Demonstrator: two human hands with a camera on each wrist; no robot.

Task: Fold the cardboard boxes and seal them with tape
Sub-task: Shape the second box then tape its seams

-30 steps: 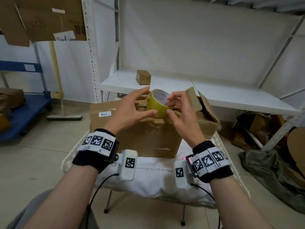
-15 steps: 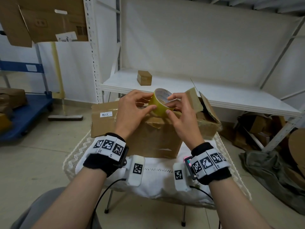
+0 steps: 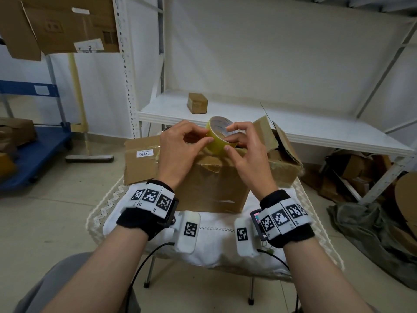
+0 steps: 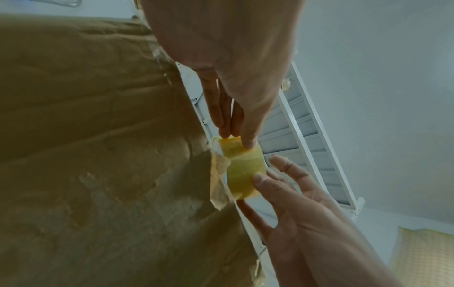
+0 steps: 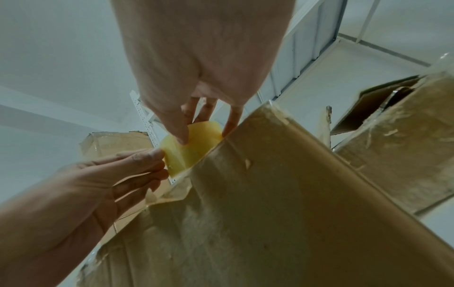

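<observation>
A yellow tape roll (image 3: 218,141) is held just above the top front edge of a worn brown cardboard box (image 3: 212,186) on a white-covered stool. My right hand (image 3: 228,138) grips the roll, thumb below and fingers over its rim. My left hand (image 3: 206,137) pinches the roll's outer face with thumb and forefinger. In the left wrist view the left fingertips (image 4: 248,142) sit on the tape roll (image 4: 245,170), and the right hand (image 4: 290,196) holds it from below. In the right wrist view the right thumb (image 5: 180,134) presses the tape roll (image 5: 194,149).
A flattened box with a white label (image 3: 140,159) leans behind on the left. An open box with raised flaps (image 3: 282,152) stands at the right. A small box (image 3: 197,102) sits on the white shelf (image 3: 316,132). Cardboard scraps (image 3: 356,175) lie on the floor at the right.
My left hand, spread beside the roll a second ago, has closed in, and its thumb and forefinger now pinch the roll. The right hand keeps its hold.
</observation>
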